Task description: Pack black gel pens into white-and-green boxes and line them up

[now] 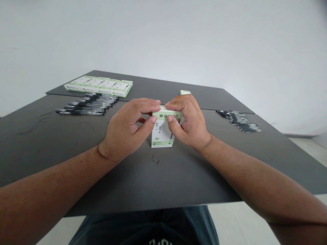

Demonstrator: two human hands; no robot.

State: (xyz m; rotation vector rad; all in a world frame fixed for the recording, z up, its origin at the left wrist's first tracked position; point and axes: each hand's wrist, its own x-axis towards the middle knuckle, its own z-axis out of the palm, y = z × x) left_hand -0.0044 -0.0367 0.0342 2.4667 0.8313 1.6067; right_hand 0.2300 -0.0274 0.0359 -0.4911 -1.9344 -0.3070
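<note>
One left hand [126, 127], one right hand [192, 124], one front box [161, 132], one rear box [185, 92], four boxes [98, 85] in a row; pens [89, 103] and slim pieces [239, 121], one heap each, too overlapped to count.

Room fronts the carton [161, 132]; rear box [185, 92] perhaps obstructs.

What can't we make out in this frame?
Head view, all of these:
- Upright box: its back faces away; its inside is hidden by its walls; some front print is covered by the right hand.
- Small box behind: lower part blocked by the right hand.
- Pens at left: overlapping, no sure count.
- Thin dark items at right: too small to count.
- Trousers: lettering cut off by the bottom edge.
</note>
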